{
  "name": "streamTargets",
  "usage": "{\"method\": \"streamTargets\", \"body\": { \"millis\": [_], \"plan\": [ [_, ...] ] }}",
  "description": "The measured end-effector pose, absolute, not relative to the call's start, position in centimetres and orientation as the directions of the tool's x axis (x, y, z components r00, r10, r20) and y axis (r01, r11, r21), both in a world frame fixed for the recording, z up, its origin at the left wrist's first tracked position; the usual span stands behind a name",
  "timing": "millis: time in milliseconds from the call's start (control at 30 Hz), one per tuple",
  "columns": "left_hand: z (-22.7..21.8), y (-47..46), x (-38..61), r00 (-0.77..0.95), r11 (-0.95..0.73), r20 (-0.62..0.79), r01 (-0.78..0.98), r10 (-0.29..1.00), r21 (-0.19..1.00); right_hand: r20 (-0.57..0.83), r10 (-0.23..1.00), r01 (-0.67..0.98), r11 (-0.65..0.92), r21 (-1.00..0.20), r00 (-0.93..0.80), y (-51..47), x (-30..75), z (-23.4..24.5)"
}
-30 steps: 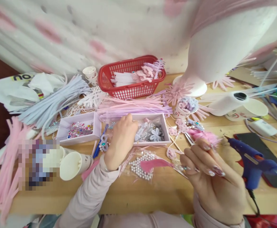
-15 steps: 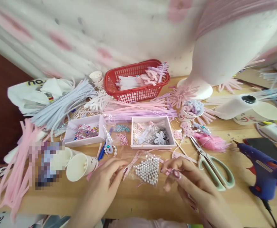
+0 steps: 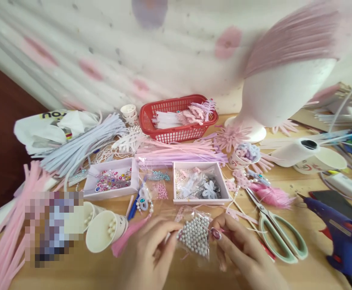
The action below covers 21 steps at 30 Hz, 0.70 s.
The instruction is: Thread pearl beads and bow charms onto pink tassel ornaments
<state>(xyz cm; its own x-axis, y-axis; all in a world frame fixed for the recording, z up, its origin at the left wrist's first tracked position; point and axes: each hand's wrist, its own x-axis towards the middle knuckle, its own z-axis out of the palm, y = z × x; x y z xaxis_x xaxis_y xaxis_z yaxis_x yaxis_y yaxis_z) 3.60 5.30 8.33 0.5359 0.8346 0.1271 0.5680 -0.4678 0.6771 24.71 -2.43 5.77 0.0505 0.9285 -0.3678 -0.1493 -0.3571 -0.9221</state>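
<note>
A clear bag of silvery-white pearl beads (image 3: pixel 195 235) lies on the table between my two hands. At its left edge, my left hand (image 3: pixel 156 245) is closed in a pinch; whatever it holds is too small or hidden to make out. My right hand (image 3: pixel 239 243) pinches a small pink piece just to the right of the beads, its kind unclear. Behind the bag runs a pink ribbon strip (image 3: pixel 180 213). Left of my left hand are a pink tassel (image 3: pixel 130 235) and a paper cup with pale beads (image 3: pixel 99 235) lying tilted.
Green-handled scissors (image 3: pixel 280 233) and a blue glue gun (image 3: pixel 329 225) lie to the right. Behind are a white box of trimmings (image 3: pixel 201 201), a box of gems (image 3: pixel 111 195), a red basket (image 3: pixel 176 137) and bundled pipe cleaners (image 3: pixel 85 143). A white mannequin head (image 3: pixel 280 88) stands back right.
The view has tilted up, so the table things sit lower in the picture. My left hand has moved right, to the bead bag's edge, and my hands are closer together.
</note>
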Motion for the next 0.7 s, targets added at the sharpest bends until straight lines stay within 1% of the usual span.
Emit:
{"method": "streamTargets", "body": {
  "millis": [33, 67, 100, 133, 167, 200, 267, 467, 700],
  "plan": [
    [9.0, 6.0, 4.6, 0.547, -0.519, 0.19, 0.542, 0.815, 0.661, -0.376, 0.924, -0.177, -0.359, -0.916, 0.071, -2.3, 24.5, 6.0],
    [9.5, 7.0, 5.8, 0.547, -0.565, 0.242, 0.561, 0.801, 0.605, -0.378, 0.92, -0.193, -0.354, -0.915, 0.106, -2.1, 24.2, 6.2],
    [9.8, 8.1, 6.9, 0.541, -0.587, 0.259, 0.621, 0.8, 0.519, -0.368, 0.917, -0.194, -0.337, -0.921, 0.151, -1.9, 24.0, 6.4],
    [9.9, 9.3, 8.1, 0.548, -0.605, 0.261, 0.682, 0.795, 0.412, -0.345, 0.918, -0.179, -0.312, -0.933, 0.195, -1.8, 23.9, 6.5],
    [9.8, 10.5, 9.1, 0.552, -0.598, 0.232, 0.743, 0.801, 0.3, -0.312, 0.921, -0.154, -0.282, -0.947, 0.235, -1.6, 23.7, 6.5],
    [9.5, 11.5, 10.0, 0.558, -0.592, 0.2, 0.776, 0.805, 0.217, -0.276, 0.923, -0.126, -0.251, -0.96, 0.268, -1.5, 23.7, 6.5],
    [8.8, 13.2, 11.1, 0.59, -0.607, 0.155, 0.786, 0.793, 0.118, -0.217, 0.93, -0.089, -0.199, -0.976, 0.296, -1.5, 23.8, 6.2],
    [7.4, 14.3, 11.9, 0.638, -0.642, 0.095, 0.767, 0.765, 0.016, -0.155, 0.978, -0.04, -0.151, -0.988, 0.139, -2.0, 24.9, 5.2],
    [7.2, 14.4, 12.4, 0.631, -0.631, 0.094, 0.775, 0.77, -0.033, -0.158, 0.98, -0.004, -0.159, -0.987, 0.117, -2.0, 25.2, 5.3]
  ]
}}
